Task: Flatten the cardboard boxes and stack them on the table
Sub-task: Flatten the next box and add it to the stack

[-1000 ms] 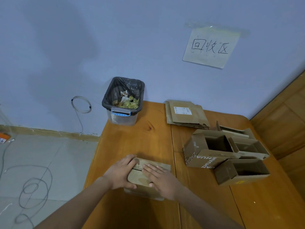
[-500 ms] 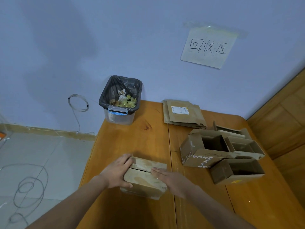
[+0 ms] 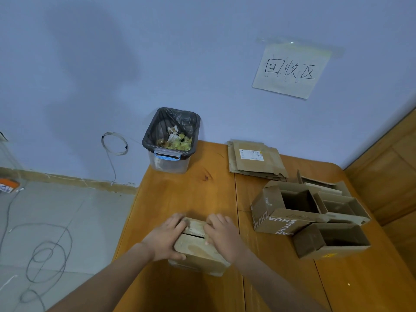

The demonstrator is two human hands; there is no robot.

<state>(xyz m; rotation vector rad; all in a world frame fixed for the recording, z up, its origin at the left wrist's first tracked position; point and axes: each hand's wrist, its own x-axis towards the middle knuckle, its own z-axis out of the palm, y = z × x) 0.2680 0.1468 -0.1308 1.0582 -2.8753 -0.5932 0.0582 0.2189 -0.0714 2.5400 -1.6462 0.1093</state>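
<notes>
Gripping a closed box on the table

Left hand [image 3: 165,238] grasps the small cardboard box [image 3: 199,251] by its left side; right hand [image 3: 221,236] clutches its top flaps. Right of the box stand open boxes [image 3: 290,212]; flattened cardboard [image 3: 254,159] lies beyond them.

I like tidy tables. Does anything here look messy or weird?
A bit. The open boxes on the right lie tipped and jumbled against each other. The flat cardboard pile sits crooked, edges uneven. Nothing looks spilled.
</notes>
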